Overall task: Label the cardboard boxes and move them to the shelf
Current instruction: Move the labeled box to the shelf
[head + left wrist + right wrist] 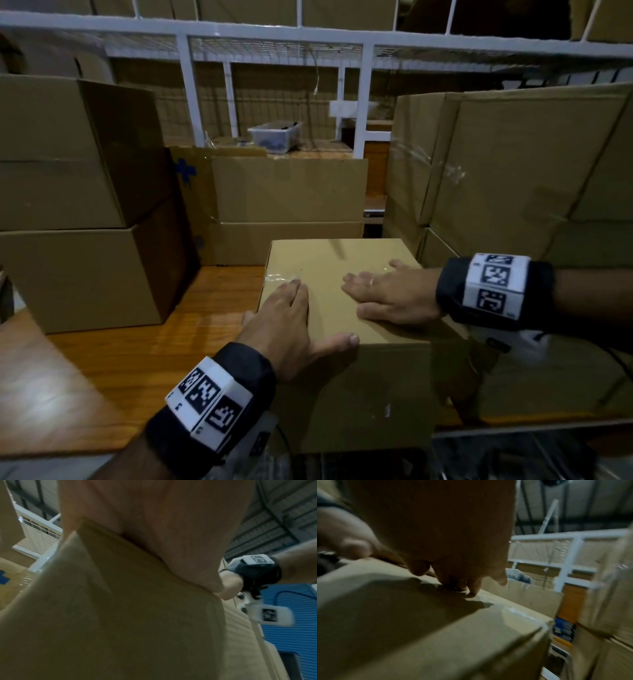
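Your left hand (pixel 287 318) lies flat on top of the cardboard box (pixel 329 274), fingers straight and together, thumb spread along the box's near top edge. Your right hand (pixel 394 296) also rests palm-down on the lid, fingers straight and slightly spread, with a ring on one finger; neither hand grips anything. From the right wrist view your fingertips (pixel 473 588) press the lid close to a strip of clear tape (pixel 508 609) along the seam.

The box stands on the wooden worktop (pixel 137 353), at its near edge. To your left two larger cartons (pixel 68 205) are stacked, and to your right another stack of cartons (pixel 513 164) stands just beside the box. Behind it sit two low cartons (pixel 287 205), one on the other. Beyond them rises the white wire shelf (pixel 274 37), with a clear plastic tub (pixel 275 135) farther back.
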`<act>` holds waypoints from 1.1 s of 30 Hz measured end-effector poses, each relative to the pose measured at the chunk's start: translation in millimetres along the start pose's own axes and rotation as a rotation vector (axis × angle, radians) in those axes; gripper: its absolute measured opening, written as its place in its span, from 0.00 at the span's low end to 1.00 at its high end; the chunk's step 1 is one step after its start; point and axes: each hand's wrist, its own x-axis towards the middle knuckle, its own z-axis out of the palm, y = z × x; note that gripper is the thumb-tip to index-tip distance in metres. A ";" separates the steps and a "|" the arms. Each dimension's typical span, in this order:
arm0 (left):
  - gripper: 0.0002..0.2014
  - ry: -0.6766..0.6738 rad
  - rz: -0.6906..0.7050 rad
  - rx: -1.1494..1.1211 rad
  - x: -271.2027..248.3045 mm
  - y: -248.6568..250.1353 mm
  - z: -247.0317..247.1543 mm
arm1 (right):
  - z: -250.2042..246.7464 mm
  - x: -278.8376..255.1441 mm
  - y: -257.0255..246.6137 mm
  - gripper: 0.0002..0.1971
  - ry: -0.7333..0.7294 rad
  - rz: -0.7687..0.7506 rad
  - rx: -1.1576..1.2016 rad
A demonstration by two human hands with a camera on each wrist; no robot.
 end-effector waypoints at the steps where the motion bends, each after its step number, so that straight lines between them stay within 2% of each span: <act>1: 0.62 -0.006 0.000 0.011 -0.2 0.2 -0.5 | 0.3 -3.9 -0.3 0.30 0.000 0.006 0.012; 4: 0.65 -0.010 -0.003 0.053 1.1 1.2 2.1 | -0.8 -6.1 -3.5 0.31 0.037 0.062 0.008; 7: 0.65 0.001 -0.013 0.085 2.6 1.5 4.2 | -5.8 3.4 -17.4 0.30 0.012 -0.019 -0.008; 12: 0.65 0.013 -0.006 0.086 1.6 1.3 4.4 | -20.8 29.7 -19.3 0.31 0.035 0.084 -0.023; 16: 0.64 0.026 0.011 0.082 1.4 -1.1 5.2 | -29.1 38.5 -22.1 0.29 0.007 0.009 0.029; 19: 0.63 0.028 0.002 0.083 1.0 -0.3 5.9 | -33.2 39.8 -19.1 0.30 0.015 0.071 0.032; 23: 0.63 0.027 0.004 0.093 2.7 0.1 6.0 | -25.9 31.5 -22.1 0.28 -0.027 0.018 -0.010; 26: 0.64 0.026 0.000 0.096 2.6 0.1 6.7 | -19.6 18.6 -19.5 0.29 -0.011 0.051 -0.023; 30: 0.63 0.036 0.000 0.113 2.1 0.3 7.0 | -9.0 -3.9 -22.2 0.27 -0.016 -0.015 0.022; 33: 0.63 0.043 -0.001 0.113 0.8 0.6 7.1 | -0.1 -21.2 -21.4 0.29 0.016 0.026 0.062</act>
